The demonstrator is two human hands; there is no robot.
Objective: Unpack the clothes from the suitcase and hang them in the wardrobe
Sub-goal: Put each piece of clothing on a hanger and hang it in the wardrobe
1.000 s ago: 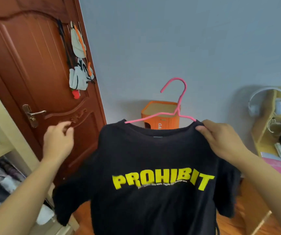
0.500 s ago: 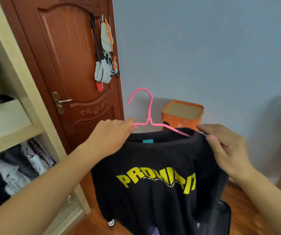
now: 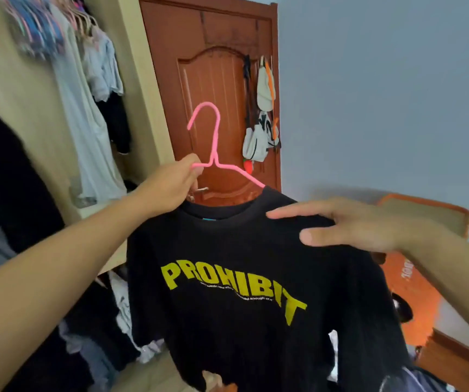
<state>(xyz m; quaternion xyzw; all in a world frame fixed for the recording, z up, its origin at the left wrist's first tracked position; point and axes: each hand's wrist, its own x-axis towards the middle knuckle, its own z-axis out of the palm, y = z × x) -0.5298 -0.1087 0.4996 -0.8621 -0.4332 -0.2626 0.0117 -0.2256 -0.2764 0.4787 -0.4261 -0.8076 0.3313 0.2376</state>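
A black T-shirt with yellow "PROHIBIT" lettering hangs on a pink hanger in front of me. My left hand grips the hanger's left arm just below the hook, at the shirt's collar. My right hand lies with straight fingers on the shirt's right shoulder. The open wardrobe stands at the left, with several garments hanging from its rail. The suitcase is out of view.
A brown wooden door stands behind the shirt, with bags hanging on it. An orange box sits at the right by the blue-grey wall. Piled clothes fill the wardrobe's lower part.
The view has swung left and up toward the wardrobe rail. My left hand keeps its hold on the hanger and has lifted it. My right hand's fingers have straightened on the shoulder.
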